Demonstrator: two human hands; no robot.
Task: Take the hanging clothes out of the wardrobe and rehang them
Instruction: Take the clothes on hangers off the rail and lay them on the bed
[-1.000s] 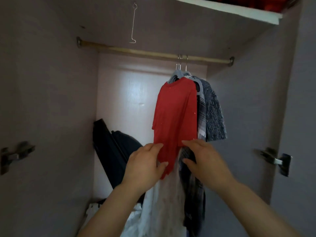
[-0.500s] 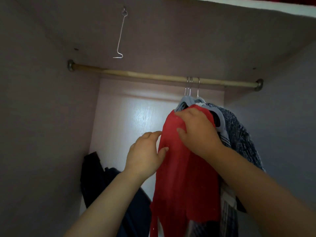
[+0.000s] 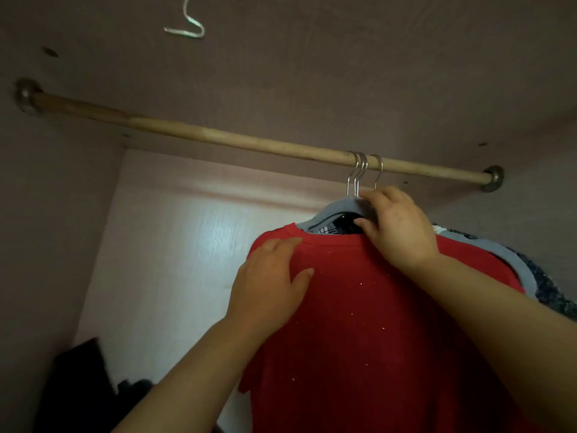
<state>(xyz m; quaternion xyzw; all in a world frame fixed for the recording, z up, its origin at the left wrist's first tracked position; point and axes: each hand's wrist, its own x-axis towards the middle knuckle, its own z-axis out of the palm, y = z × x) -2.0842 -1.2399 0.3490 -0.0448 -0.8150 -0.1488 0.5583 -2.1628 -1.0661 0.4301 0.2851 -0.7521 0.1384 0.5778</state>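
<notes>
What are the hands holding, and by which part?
The right hand grips the grey hanger at its top. The left hand only rests flat on the red shirt.

Three metal hanger hooks (image 3: 359, 170) hang on the wooden rod (image 3: 237, 141).

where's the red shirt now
Head view, right of centre: red shirt hangs below the right end of the wooden rod, left hand resting on its shoulder.

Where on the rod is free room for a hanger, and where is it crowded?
The rod is bare from its left bracket to the three hooks. Crowded: around the hooks near the right bracket, where the right hand grips a grey hanger.
</notes>
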